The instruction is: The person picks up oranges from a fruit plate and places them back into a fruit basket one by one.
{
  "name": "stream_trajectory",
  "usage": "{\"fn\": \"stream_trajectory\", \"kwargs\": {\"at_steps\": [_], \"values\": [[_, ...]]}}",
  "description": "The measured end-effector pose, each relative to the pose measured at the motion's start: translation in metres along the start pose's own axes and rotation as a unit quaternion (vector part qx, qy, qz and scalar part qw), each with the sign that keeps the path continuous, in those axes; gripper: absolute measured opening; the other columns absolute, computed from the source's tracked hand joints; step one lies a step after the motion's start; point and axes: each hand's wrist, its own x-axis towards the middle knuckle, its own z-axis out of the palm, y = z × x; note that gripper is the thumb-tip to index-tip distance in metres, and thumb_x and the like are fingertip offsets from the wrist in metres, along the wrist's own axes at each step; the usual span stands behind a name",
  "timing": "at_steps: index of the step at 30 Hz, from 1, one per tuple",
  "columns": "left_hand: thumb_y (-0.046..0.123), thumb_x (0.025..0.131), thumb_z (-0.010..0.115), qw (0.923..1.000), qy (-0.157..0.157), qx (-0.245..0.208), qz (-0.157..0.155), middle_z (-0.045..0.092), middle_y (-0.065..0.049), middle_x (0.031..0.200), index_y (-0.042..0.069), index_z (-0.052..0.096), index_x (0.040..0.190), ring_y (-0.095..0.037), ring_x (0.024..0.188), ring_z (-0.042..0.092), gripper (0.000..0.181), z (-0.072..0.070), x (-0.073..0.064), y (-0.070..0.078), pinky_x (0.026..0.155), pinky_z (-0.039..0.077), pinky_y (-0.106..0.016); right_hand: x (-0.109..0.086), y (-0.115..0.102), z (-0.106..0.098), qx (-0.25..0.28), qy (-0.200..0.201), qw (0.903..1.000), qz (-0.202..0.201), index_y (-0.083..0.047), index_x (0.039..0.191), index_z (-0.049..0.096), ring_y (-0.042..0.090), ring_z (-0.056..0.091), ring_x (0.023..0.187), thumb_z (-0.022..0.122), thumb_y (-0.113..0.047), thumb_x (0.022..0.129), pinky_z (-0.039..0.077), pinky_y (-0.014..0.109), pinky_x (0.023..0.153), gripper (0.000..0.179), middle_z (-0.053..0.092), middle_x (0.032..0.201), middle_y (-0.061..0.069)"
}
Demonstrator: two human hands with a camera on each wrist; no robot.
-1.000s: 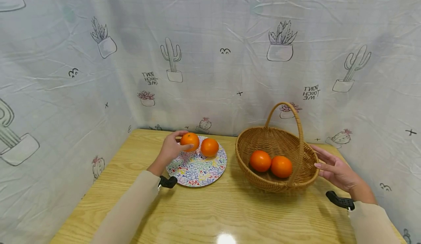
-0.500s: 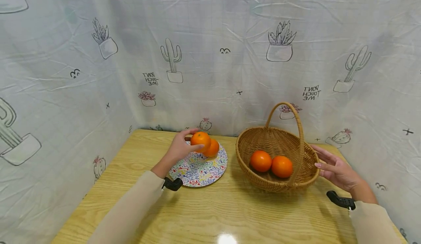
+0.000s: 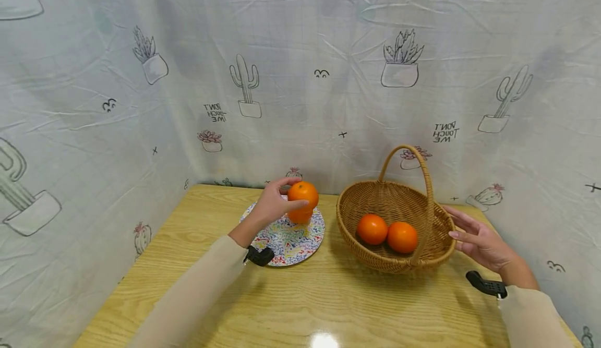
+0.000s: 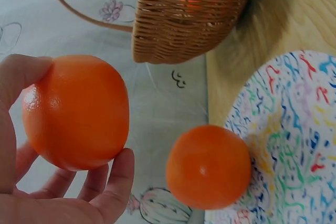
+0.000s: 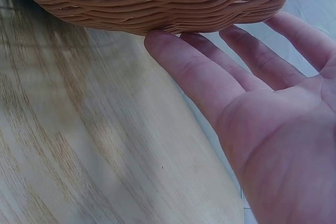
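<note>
My left hand [image 3: 272, 203] holds an orange [image 3: 305, 192] between thumb and fingers, raised above the round plate [image 3: 287, 244] with its multicoloured squiggles. In the left wrist view, the held orange [image 4: 79, 111] is well apart from a second orange [image 4: 209, 167], which sits on the plate and is partly covered in the head view. My right hand [image 3: 485, 248] is at the right side of a wicker basket [image 3: 359, 251]. In the right wrist view its thumb tip and relaxed fingers [image 5: 189, 74] touch the woven wall. Two oranges [image 3: 372, 229] lie side by side in the basket.
The basket's tall arched handle [image 3: 428, 191] rises over its right part. A wooden table [image 3: 281, 306] carries everything. Behind it and along both sides hangs a pale cloth [image 3: 291, 113] printed with cacti.
My left hand has lifted the orange off the plate and carried it rightward, over the second orange. My right hand and the basket have stayed in place.
</note>
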Motion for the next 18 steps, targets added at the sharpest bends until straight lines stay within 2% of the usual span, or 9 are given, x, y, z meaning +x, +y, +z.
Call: {"fn": "stream_trajectory", "kwargs": {"at_steps": [8,18], "values": [[0.028,0.083,0.087,0.9999,-0.006,-0.008,0.010,0.061,-0.008,0.131,0.023,0.065,0.135,-0.030,0.117,0.061,0.057,0.013,0.011,0.018,0.094,0.057,-0.046,0.000,0.000,0.000,0.004,-0.013,0.9999,0.000,-0.012,0.166,0.017,0.009,0.059,0.130,0.034,0.013,0.104,0.057,0.033,0.100,0.068,0.049,0.152,-0.011],[0.024,0.085,0.085,0.9995,-0.020,-0.003,0.023,0.061,-0.009,0.132,0.021,0.064,0.138,-0.027,0.114,0.064,0.057,0.031,0.027,0.037,0.093,0.058,-0.042,-0.002,-0.002,0.002,0.000,-0.016,0.9999,0.001,-0.011,0.166,0.015,0.009,0.060,0.130,0.034,0.013,0.104,0.057,0.032,0.100,0.068,0.048,0.152,-0.012]]}}
